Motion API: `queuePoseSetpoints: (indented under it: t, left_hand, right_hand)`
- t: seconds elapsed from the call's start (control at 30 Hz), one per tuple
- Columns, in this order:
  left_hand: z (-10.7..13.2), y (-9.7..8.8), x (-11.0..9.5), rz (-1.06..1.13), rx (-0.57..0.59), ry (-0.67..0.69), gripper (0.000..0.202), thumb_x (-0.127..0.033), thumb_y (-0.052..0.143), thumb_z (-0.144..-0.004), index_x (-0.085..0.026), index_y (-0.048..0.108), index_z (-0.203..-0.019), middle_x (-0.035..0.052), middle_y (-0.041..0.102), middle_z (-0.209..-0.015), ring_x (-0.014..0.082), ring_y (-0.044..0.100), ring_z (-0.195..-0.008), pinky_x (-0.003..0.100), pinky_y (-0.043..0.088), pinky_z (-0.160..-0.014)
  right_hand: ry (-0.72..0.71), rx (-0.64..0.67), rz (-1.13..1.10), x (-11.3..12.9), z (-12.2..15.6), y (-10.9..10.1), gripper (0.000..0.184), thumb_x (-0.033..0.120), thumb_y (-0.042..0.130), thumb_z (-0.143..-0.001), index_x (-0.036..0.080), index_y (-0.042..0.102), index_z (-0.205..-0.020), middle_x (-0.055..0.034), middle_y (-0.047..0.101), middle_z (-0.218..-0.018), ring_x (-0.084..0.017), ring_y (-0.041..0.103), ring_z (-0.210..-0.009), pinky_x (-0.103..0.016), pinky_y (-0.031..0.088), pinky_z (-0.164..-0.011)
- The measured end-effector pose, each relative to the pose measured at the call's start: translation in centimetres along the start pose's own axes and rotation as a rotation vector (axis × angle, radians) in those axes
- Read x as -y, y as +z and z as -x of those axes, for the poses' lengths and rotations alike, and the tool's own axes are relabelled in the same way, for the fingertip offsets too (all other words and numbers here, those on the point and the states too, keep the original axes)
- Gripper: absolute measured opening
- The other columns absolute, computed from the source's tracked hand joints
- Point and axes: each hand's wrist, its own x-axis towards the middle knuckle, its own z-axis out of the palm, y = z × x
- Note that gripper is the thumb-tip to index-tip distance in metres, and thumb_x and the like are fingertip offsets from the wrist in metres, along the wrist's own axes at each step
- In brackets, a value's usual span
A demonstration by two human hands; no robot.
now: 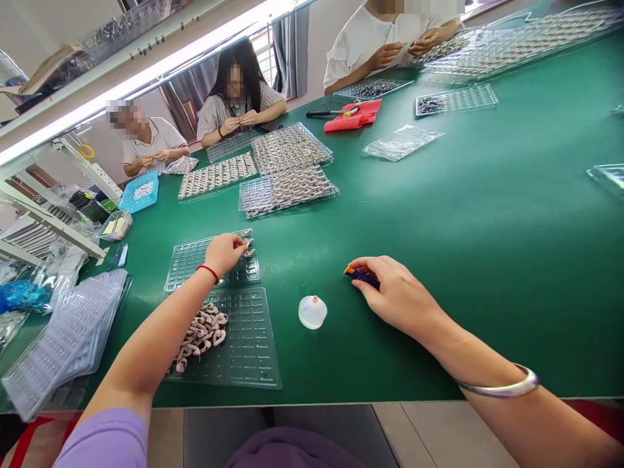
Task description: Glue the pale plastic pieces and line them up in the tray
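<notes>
My left hand (225, 252) reaches over the far clear plastic tray (190, 263), fingers pinched at its right end. They are closed on a small pinkish loop-shaped part (247, 244), partly hidden by the fingertips, beside similar parts in that column. A heap of the same parts (207, 331) lies on the nearer clear tray (251, 338), under my left forearm. My right hand (394, 289) rests on the green table, wrapped round a dark blue tool with an orange end (361, 278); its kind is unclear. Between my hands stands a small translucent dome-shaped bottle with a pinkish tip (312, 313).
Filled trays (292, 148) sit farther back, before several co-workers. Empty trays (68, 325) are stacked at the left edge, near a blue basket (140, 193) and a shelf post (53, 227). A red cloth (353, 117) and a plastic bag (402, 143) lie at the back.
</notes>
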Motion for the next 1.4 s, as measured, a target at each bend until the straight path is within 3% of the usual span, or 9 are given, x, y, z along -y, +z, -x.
queuePoseSetpoints:
  t: [0.13,0.3,0.57,0.83,1.03,1.4]
  left_hand:
    - [-1.0,0.3,0.0,-0.029,0.035,-0.08,0.027,-0.037,0.062,-0.089,-0.016,0.073,-0.075,0.0088,0.073,-0.076,0.019,0.066,-0.074,0.028,0.049,-0.068]
    - [-1.5,0.4,0.1,-0.037,0.082,-0.106,0.032,-0.044,0.063,-0.09,-0.013,0.069,-0.083,0.0048,0.071,-0.078,0.0159,0.065,-0.072,0.032,0.052,-0.073]
    - [-1.2,-0.5,-0.2,-0.002,0.054,-0.078,0.018,-0.032,0.067,-0.084,-0.019,0.078,-0.08,0.0052,0.076,-0.082,0.0202,0.068,-0.08,0.026,0.046,-0.066]
    - [-1.3,-0.2,-0.4,0.005,0.115,-0.066,0.024,-0.037,0.067,-0.085,-0.015,0.074,-0.078,0.0037,0.073,-0.074,0.0176,0.066,-0.073,0.033,0.051,-0.073]
    - [-0.8,-0.6,-0.2,0.016,0.078,-0.06,0.02,-0.036,0.069,-0.08,-0.019,0.076,-0.074,0.0052,0.076,-0.081,0.0211,0.067,-0.079,0.027,0.046,-0.066]
    - [0.0,-0.1,-0.5,0.01,0.116,-0.039,0.017,-0.031,0.07,-0.079,-0.017,0.075,-0.07,0.0052,0.074,-0.075,0.0193,0.065,-0.073,0.028,0.046,-0.067]
  right_hand:
    - [-0.001,0.001,-0.005,0.1,0.0,0.0,0.017,0.026,0.049,-0.079,0.022,0.061,-0.091,-0.0096,0.066,-0.089,-0.028,0.063,-0.087,-0.047,0.053,-0.083]
    - [-0.003,-0.004,-0.011,0.0,0.0,0.0,0.017,0.026,0.049,-0.079,0.023,0.061,-0.09,-0.009,0.066,-0.089,-0.027,0.063,-0.087,-0.046,0.053,-0.084]
    - [0.001,-0.005,-0.014,0.3,0.0,0.0,0.018,0.027,0.049,-0.079,0.022,0.061,-0.091,-0.0093,0.065,-0.088,-0.028,0.063,-0.087,-0.046,0.053,-0.083]
    - [0.002,0.002,-0.016,0.2,0.0,0.0,0.018,0.027,0.049,-0.079,0.022,0.061,-0.092,-0.0094,0.066,-0.09,-0.028,0.064,-0.087,-0.046,0.054,-0.084]
    - [0.016,0.006,-0.026,0.4,-0.1,-0.1,0.018,0.028,0.048,-0.079,0.022,0.06,-0.091,-0.01,0.065,-0.09,-0.028,0.063,-0.089,-0.047,0.053,-0.085]
    - [0.073,-0.009,-0.081,0.4,-0.2,-0.1,0.024,0.029,0.051,-0.077,0.021,0.063,-0.095,-0.0111,0.065,-0.092,-0.029,0.064,-0.088,-0.047,0.053,-0.084]
